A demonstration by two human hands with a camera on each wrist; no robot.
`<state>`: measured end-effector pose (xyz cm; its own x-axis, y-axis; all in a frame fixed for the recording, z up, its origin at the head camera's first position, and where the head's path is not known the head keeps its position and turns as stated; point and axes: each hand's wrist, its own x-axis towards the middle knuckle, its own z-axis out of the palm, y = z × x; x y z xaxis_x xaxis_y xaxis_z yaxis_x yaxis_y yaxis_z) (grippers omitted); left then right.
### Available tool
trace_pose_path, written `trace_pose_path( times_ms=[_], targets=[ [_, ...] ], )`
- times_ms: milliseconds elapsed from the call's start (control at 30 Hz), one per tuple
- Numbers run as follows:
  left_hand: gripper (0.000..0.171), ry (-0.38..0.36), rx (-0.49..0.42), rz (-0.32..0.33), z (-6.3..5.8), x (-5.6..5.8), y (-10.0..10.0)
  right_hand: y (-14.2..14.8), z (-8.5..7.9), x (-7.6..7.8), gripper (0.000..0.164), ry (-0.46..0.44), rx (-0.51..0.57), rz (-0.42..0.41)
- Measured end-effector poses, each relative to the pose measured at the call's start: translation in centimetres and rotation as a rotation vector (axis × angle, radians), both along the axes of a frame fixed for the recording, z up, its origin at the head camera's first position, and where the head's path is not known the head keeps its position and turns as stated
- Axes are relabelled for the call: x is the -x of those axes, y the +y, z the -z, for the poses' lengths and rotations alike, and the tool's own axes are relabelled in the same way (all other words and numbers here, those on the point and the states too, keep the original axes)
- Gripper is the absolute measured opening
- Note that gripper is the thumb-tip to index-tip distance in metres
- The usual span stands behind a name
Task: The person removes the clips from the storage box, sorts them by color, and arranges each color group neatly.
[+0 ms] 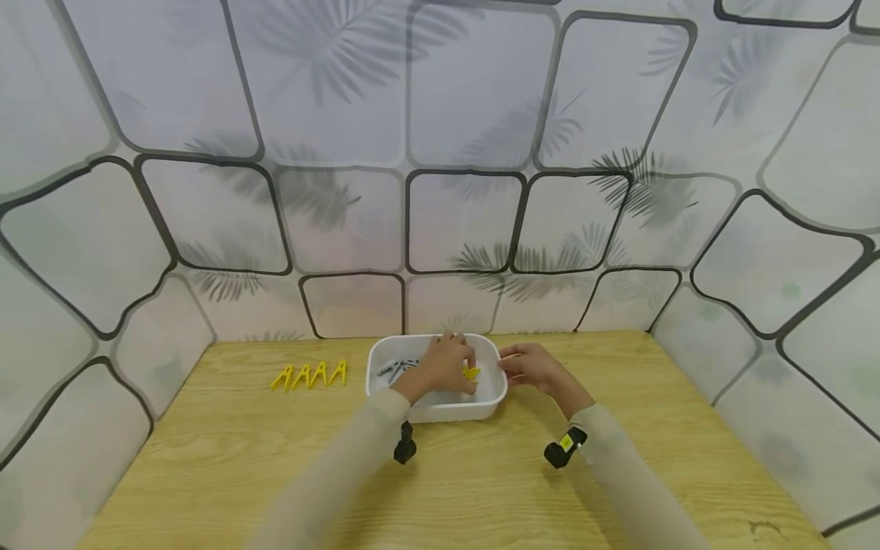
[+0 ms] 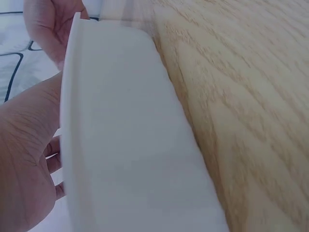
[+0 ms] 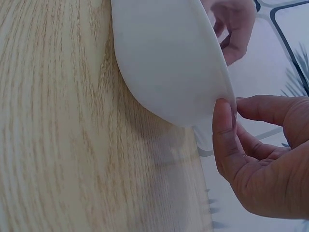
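Observation:
A white plastic box [image 1: 454, 413] stands on the wooden table, with small grey pieces [image 1: 397, 370] in its left part. Over the box is my left hand [image 1: 445, 365], thumb and fingers bent and apart. A small yellow piece [image 1: 470, 373] shows in the gap between them. In the left wrist view the left hand [image 2: 24, 150] is partly hidden behind the box wall [image 2: 125, 121]. At the box's right end, my right hand [image 1: 539, 370] pinches the rim between thumb and fingers, as the right hand [image 3: 270, 159] also shows in the right wrist view.
Several yellow letter A shapes [image 1: 309, 375] lie in a row on the table [image 1: 227, 458], left of the box. A patterned wall covering [image 1: 344, 221] rises behind the table and along both sides. Each wrist wears a small black camera [image 1: 565, 448].

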<state>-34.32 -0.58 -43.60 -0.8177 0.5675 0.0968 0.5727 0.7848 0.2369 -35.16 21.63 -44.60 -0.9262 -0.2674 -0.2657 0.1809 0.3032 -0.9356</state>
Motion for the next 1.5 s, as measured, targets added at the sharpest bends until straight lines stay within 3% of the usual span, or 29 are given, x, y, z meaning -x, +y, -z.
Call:
trace_pose_path(
  times_ms=[233,467,733,933,1233,1500],
  targets=[
    [0.035,0.062,-0.025,0.033,-1.2,-0.7,-1.9,0.1,0.0,-0.1,0.043,0.007,-0.002,0.01],
    [0.03,0.142,-0.18,0.028,-2.1,-1.3,-4.4,0.2,-0.1,-0.3,0.044,0.009,0.022,-0.012],
    [0.032,0.305,-0.354,-0.032,-2.2,-1.3,-8.3,0.4,0.0,-0.6,0.045,0.006,0.003,-0.014],
    [0.031,0.355,-0.479,-0.115,-1.7,-1.3,-11.3,0.3,0.0,-0.8,0.044,0.005,-0.004,-0.01],
    [0.031,0.321,-0.638,-0.283,-1.2,-2.2,-16.0,0.1,-0.1,-0.7,0.046,0.003,-0.008,-0.012],
    [0.032,0.363,-0.646,-0.415,-0.7,-3.0,-21.2,0.0,-0.1,-0.4,0.046,0.004,-0.006,-0.019]
  ],
)
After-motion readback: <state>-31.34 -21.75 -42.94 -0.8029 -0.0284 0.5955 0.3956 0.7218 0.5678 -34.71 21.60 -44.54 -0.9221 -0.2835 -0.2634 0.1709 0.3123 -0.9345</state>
